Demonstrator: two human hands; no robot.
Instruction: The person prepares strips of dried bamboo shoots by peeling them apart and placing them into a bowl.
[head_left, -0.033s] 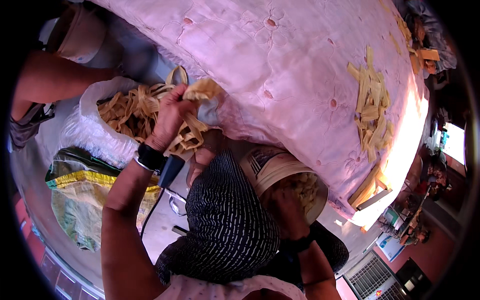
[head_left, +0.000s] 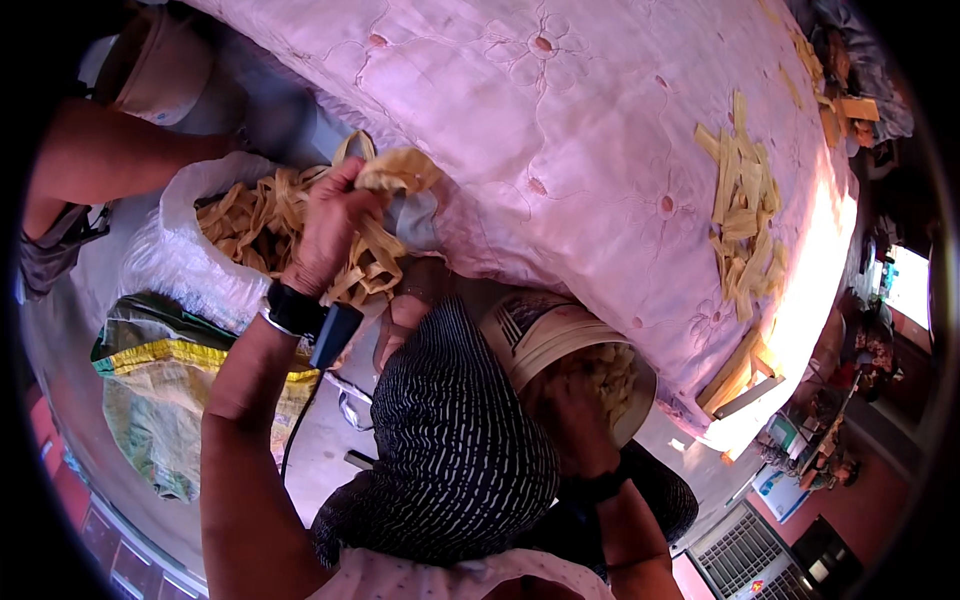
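My left hand (head_left: 335, 220) is closed around flat tan strips (head_left: 398, 170), whose looped ends stick out past the fingers and hang below them. It is held at the edge of a white sack (head_left: 170, 225) filled with a tangle of similar strips (head_left: 255, 220). My right hand (head_left: 572, 405) reaches into a tilted whitish bucket (head_left: 530, 335) between my knees. Pale, chunky pieces (head_left: 612, 375) lie inside beside it. Shadow hides those fingers, so what they grip, if anything, cannot be made out.
A table under a pink embroidered cloth (head_left: 580, 130) fills the area ahead, with a pile of strips (head_left: 742, 220) on its right. A green and yellow woven sack (head_left: 165, 400) lies at left. Another person's arm (head_left: 130, 150) comes in at far left, near a bucket (head_left: 165, 75).
My left hand has shifted slightly left, and the strips it holds have opened into a more curved loop. My right hand stays in the bucket.
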